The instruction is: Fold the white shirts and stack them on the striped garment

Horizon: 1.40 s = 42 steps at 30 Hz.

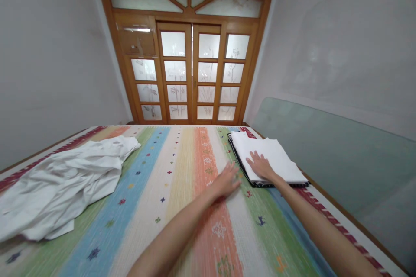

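Along the left edge of the multicoloured striped fabric surface (182,156) lies a crumpled white cloth (81,173), probably set apart to leave striped room centrally. The left hand (229,179), blurred and unclenched, grasps nothing visible; contact is unclear. Near the right edge, the right hand (261,167) lies spread, apparently steadying a folded white rectangular cloth (280,152) over black fabric (256,185).

The right hand (260,167) rests on folded white cloth (282,156), the left hand (226,180) nearby.

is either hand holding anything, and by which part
Nothing is held: the right hand lies spread on the folded white cloth; the left hand is over the striped cover.
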Available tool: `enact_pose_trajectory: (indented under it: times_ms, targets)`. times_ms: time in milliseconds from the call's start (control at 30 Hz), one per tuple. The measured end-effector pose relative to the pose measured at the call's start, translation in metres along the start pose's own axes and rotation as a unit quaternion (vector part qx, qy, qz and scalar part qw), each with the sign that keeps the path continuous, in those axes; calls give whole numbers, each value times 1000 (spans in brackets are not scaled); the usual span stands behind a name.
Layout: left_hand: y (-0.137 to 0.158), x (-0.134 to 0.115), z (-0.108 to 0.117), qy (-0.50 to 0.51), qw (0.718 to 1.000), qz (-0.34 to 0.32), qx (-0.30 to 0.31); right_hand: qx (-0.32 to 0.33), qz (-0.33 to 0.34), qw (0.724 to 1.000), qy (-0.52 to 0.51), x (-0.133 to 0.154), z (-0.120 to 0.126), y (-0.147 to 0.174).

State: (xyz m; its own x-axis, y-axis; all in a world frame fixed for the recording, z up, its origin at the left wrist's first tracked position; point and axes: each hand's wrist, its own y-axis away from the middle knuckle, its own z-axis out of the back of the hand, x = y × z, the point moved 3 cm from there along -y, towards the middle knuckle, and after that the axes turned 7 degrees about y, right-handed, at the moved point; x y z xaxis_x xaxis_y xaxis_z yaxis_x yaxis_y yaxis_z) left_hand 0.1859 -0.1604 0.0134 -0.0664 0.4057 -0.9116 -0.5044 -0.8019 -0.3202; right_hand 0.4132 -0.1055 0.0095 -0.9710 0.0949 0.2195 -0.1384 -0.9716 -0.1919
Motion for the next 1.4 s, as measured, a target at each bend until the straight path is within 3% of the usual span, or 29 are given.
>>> enact_pose_trajectory:
  times_ms: [133, 200, 333, 433, 467, 533, 633, 733, 833, 967, 1033, 1100, 1167, 1233, 1300, 1400]
  targets:
    - [33, 1, 100, -146, 987, -6, -63, 8, 3, 999, 47, -1, -9, 12]
    - [54, -1, 163, -283, 952, 40, -109, 4, 8, 999, 43, -2, -7, 13]
    - [113, -19, 287, -543, 800, 173, -186, 0, -1, 1000, 18, -2, -4, 11]
    - [166, -43, 359, -632, 690, 220, -275, 6, -28, 1000, 11, 1, -5, 9]
    - [182, -49, 376, -642, 666, 234, -298, 7, -40, 999, 10, 3, -6, 9]
    - [208, -59, 398, -637, 653, 266, -310, 6, -60, 998, 9, 9, -6, 10]
    - [223, -66, 404, -629, 649, 308, -298, -5, -77, 997, 14, 26, -4, 13]
    - [216, -70, 393, -631, 647, 323, -282, -55, -51, 997, 20, 54, 1, 19]
    - [201, -71, 379, -640, 646, 329, -255, -101, 21, 995, -1, 90, 7, 25]
    - [180, -77, 365, -643, 664, 312, -220, -105, 148, 980, -88, 145, 11, 33]
    - [168, -84, 359, -614, 691, 296, -242, -73, 210, 964, -143, 175, 11, 39]
    - [155, -92, 351, -564, 739, 261, -260, -21, 244, 947, -206, 203, 8, 45]
    - [140, -100, 341, -516, 791, 214, -249, 33, 259, 930, -259, 230, 3, 54]
    - [127, -107, 330, -504, 814, 185, -221, 76, 270, 918, -282, 254, -5, 64]
    - [119, -112, 324, -533, 802, 191, -188, 106, 289, 907, -287, 275, -13, 75]
    - [120, -112, 325, -603, 751, 233, -136, 140, 335, 887, -285, 301, -24, 90]
